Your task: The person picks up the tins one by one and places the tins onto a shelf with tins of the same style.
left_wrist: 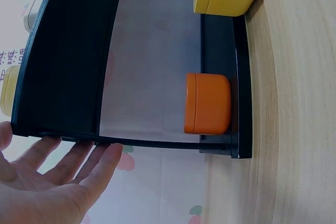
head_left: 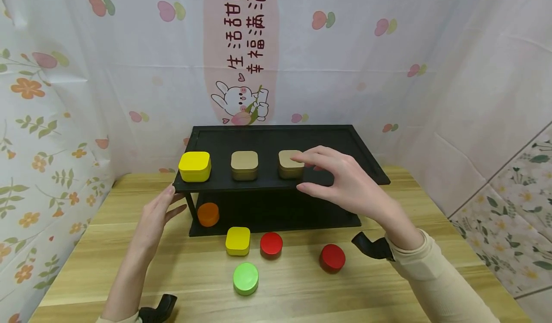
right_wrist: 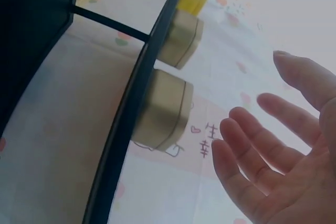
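Note:
My left hand (head_left: 152, 222) rests its fingertips on the left end of the black shelf (head_left: 267, 189); in the left wrist view the fingers (left_wrist: 107, 163) lie nearly straight along the shelf's side. A yellow tin (head_left: 195, 166) stands on the top board beside that corner. Two gold tins, one in the middle (head_left: 244, 165) and one farther right (head_left: 290, 170), share the board. Over the right one my right hand (head_left: 345, 179) is held with thumb and fingers apart. The right wrist view has a gap between this hand (right_wrist: 283, 156) and the gold tin (right_wrist: 165, 109).
An orange tin (head_left: 208, 214) sits on the lower board at the left. On the wooden table (head_left: 172, 284) in front are a yellow tin (head_left: 238, 241), a green one (head_left: 246, 279) and two red ones (head_left: 271, 245), (head_left: 332, 258). Patterned cloth (head_left: 345, 74) hangs behind.

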`<state>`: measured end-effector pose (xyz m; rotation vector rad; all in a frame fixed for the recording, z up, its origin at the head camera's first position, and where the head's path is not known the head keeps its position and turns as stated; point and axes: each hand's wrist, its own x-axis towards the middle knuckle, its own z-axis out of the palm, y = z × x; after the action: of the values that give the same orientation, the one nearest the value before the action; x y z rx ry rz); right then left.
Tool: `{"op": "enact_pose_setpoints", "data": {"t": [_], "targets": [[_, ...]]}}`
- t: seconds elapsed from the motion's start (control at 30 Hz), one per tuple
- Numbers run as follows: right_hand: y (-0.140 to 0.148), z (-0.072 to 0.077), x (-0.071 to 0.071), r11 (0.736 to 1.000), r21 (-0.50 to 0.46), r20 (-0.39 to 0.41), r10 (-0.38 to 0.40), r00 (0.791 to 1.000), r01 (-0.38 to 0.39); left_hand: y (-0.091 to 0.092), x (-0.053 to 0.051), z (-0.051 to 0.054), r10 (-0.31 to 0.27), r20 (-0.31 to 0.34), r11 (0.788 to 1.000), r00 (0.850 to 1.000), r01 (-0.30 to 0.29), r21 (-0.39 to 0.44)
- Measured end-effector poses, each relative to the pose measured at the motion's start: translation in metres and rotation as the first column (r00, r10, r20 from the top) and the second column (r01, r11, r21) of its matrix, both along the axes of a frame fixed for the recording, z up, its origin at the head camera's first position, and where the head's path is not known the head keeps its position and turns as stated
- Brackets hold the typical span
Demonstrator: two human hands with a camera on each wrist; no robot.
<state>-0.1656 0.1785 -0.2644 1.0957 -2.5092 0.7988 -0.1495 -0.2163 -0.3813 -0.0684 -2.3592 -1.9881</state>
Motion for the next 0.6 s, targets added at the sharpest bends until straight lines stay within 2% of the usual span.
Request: {"op": "enact_pose_setpoints", "data": {"t": [0.13, 0.3, 0.6], "targets": [[-0.004, -0.006, 0.002, 1.0, -0.005, 0.011, 0.023, 1.0, -0.023, 0.0, -0.001, 0.001, -0.001, -0.003, 1.0, 1.0, 0.001, -0.006], [-0.01, -0.012, 0.004, 0.998, -0.011, 0.038, 0.061, 0.997, -0.06, 0.0, -0.001, -0.001, -0.002, -0.022, 1.0, 1.0, 0.003, 0.024], [-0.024, -0.025, 0.005, 0.992, 0.051, 0.069, 0.108, 0.992, -0.112, 0.0, -0.001, -0.003, -0.006, -0.034, 0.999, 0.999, 0.008, 0.047]]}}
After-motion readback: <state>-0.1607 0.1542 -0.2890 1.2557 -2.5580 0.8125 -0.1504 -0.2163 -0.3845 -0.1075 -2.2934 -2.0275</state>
